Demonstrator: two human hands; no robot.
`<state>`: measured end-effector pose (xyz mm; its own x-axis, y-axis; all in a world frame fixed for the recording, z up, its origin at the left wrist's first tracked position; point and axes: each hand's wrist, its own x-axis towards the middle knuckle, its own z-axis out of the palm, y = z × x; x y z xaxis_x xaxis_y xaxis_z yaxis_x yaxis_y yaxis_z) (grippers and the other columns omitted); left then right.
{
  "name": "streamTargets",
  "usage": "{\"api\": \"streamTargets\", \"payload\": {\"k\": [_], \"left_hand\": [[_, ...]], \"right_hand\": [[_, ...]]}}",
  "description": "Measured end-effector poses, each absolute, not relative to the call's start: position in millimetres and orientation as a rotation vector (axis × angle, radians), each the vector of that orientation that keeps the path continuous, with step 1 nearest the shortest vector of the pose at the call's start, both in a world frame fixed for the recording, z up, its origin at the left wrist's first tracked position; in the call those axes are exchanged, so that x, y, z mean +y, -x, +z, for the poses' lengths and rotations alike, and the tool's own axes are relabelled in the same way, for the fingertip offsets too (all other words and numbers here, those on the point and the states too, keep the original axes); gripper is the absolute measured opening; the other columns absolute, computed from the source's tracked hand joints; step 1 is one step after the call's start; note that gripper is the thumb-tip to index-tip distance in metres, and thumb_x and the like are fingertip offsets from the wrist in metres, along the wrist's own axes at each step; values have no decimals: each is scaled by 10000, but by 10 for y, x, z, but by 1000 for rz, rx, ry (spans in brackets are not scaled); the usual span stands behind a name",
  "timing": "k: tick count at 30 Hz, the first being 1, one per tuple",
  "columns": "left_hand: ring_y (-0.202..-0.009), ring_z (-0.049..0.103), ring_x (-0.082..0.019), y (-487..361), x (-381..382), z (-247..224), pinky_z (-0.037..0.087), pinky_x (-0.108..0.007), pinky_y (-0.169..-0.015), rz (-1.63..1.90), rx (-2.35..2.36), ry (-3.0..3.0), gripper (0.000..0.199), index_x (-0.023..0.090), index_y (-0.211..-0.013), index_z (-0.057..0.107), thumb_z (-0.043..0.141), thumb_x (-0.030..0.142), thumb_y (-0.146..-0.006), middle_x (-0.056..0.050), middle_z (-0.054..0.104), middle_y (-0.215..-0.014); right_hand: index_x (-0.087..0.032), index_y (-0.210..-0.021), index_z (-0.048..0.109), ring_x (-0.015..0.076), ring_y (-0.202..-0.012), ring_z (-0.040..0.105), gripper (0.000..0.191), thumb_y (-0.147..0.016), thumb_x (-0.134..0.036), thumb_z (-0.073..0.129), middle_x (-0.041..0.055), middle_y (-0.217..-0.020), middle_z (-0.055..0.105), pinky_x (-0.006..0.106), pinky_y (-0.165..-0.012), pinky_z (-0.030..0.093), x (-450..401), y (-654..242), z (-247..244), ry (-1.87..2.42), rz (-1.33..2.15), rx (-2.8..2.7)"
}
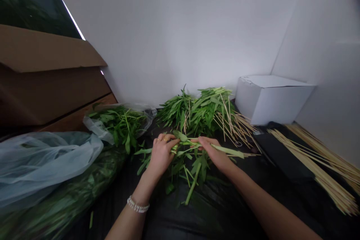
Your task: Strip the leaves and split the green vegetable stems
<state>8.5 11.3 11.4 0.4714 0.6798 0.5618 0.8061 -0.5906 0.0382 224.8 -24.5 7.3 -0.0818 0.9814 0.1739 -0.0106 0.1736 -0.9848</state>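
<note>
My left hand [162,150] is closed round a small bunch of green stems, its fingers curled over them. Pinched in my right hand [213,152] is a long pale-green water spinach stem [232,151] whose end points to the right. The two hands are close together, with a leaf [180,135] between them. Under them, loose leaves and cut stem pieces [194,185] lie on a black covering [213,210]. A thin stick appears beside the stem near my right hand; whether I hold it is unclear.
Leafy bundles [208,108] with thin bamboo sticks [236,123] lie by the wall. At left are an open plastic bag of greens [120,120], a larger clear bag [50,168] and a cardboard box [50,82]. A white box [272,99] and more sticks [315,168] are at right.
</note>
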Motion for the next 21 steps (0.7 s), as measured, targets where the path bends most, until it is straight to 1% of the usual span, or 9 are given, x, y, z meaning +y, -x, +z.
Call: {"api": "streamTargets", "payload": {"k": [3, 7, 12, 17, 21], "left_hand": [[-969, 519, -240, -97, 105, 108, 359, -375, -787, -744, -1278, 2527, 207, 250, -1035, 690, 568, 217, -871, -50, 687, -970], [-974, 517, -244, -108, 106, 101, 359, -376, -790, -736, -1287, 2510, 197, 239, -1023, 685, 574, 225, -861, -53, 684, -969], [-951, 530, -241, -100, 113, 112, 355, -381, -793, -799, -1327, 2429, 139, 231, -904, 698, 596, 214, -811, -41, 689, -903], [-869, 531, -225, -111, 116, 160, 374, -352, -765, -1007, -1486, 2399, 135, 219, -774, 690, 558, 190, -767, -31, 668, -778], [-807, 521, -206, -144, 124, 189, 398, -329, -769, -1359, -1650, 2487, 151, 211, -701, 675, 527, 200, -728, -19, 653, -737]], "right_hand": [[-228, -960, 739, 239, -937, 660, 421, -855, -579, 532, 44, -945, 742, 344, -812, 489, -220, -2245, 51, 1002, 1152, -1322], [-227, -965, 718, 233, -907, 659, 355, -798, -526, 626, 32, -905, 736, 333, -782, 489, -184, -2244, 44, 998, 1116, -1285], [-216, -888, 721, 228, -878, 653, 311, -728, -483, 696, 21, -887, 735, 353, -833, 478, -163, -2253, 47, 1030, 1058, -1235], [-209, -888, 742, 246, -925, 651, 343, -744, -515, 684, 39, -893, 745, 383, -879, 458, -109, -2265, -58, 1027, 1092, -1214], [-215, -842, 757, 265, -999, 634, 355, -752, -547, 672, 62, -946, 747, 396, -905, 438, -98, -2236, -118, 998, 1131, -1192]]}}
